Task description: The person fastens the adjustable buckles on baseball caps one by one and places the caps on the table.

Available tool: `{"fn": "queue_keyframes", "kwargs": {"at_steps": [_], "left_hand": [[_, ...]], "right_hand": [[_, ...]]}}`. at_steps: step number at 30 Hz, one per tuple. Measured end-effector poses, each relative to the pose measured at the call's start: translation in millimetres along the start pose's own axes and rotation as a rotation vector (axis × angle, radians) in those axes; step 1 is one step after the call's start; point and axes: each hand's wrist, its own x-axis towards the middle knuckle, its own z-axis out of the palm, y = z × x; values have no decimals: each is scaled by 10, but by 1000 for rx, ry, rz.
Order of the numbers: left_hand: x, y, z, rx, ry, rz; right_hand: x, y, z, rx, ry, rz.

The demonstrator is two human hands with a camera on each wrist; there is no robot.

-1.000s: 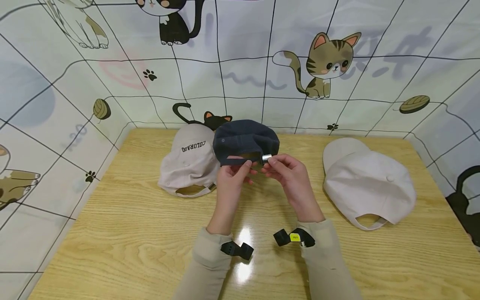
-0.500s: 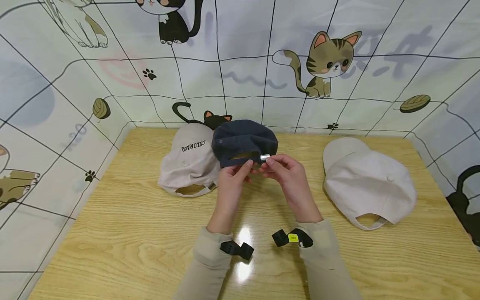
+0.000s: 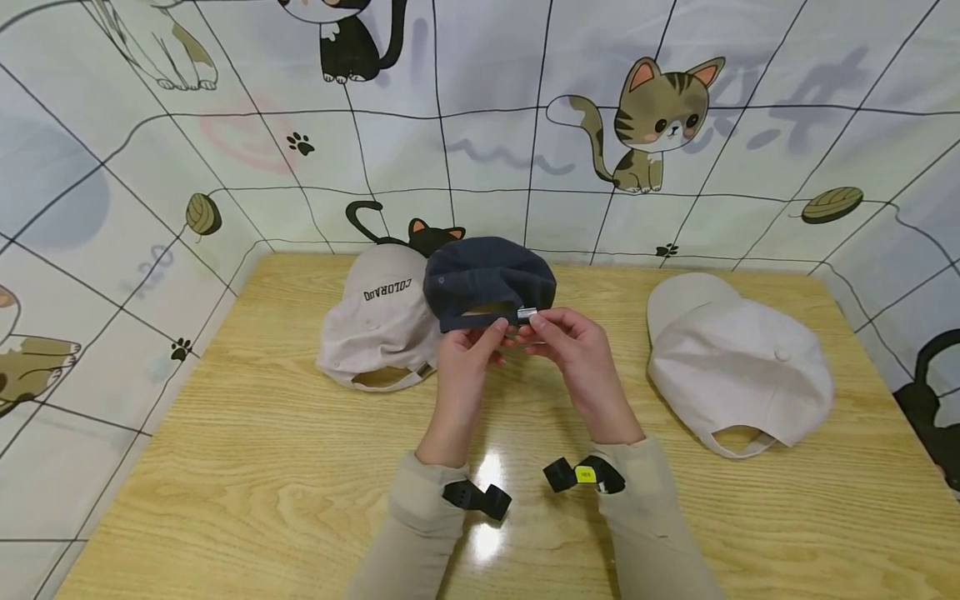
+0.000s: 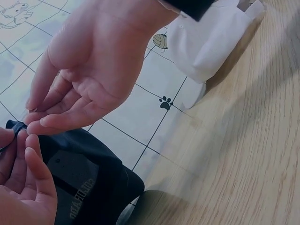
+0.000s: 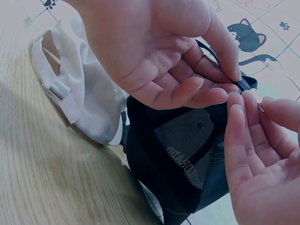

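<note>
A dark navy baseball cap [image 3: 487, 271] is held above the table, its back opening facing me. My left hand [image 3: 465, 358] pinches the cap's strap between thumb and fingers. Close beside it, my right hand [image 3: 581, 354] pinches the strap by the silver buckle [image 3: 527, 315]. In the left wrist view the fingertips of my left hand [image 4: 28, 187] and right hand [image 4: 101, 65] nearly meet at the strap. Embroidered letters [image 5: 183, 166] show reversed inside the cap in the right wrist view. The fingers partly hide the strap.
A pale cap [image 3: 386, 321] marked COLORADO lies behind the hands at the left, next to the navy one. Another pale cap [image 3: 738, 367] lies at the right. The wooden table [image 3: 285, 492] meets a cat-patterned cloth backdrop [image 3: 495, 150].
My right hand and the buckle have shifted slightly left, closer to my left hand. The navy cap has also moved a little left. Both pale caps stay put.
</note>
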Motion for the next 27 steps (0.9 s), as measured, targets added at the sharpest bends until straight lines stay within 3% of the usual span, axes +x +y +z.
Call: {"fn": "queue_keyframes", "kwargs": {"at_steps": [10,16,21,27], "left_hand": [[34,-82,-29,12,3,45],[-34,54,-1,168,-10,95],[-76,127,31,248,6,122],[-77,122,26,251,2,86]], "right_hand": [[9,17,39,-216,6,1],[18,34,57,-315,63,-16],[-8,-22,101,-328,91,-25],[-51,-102,142,-329,65,-18]]}}
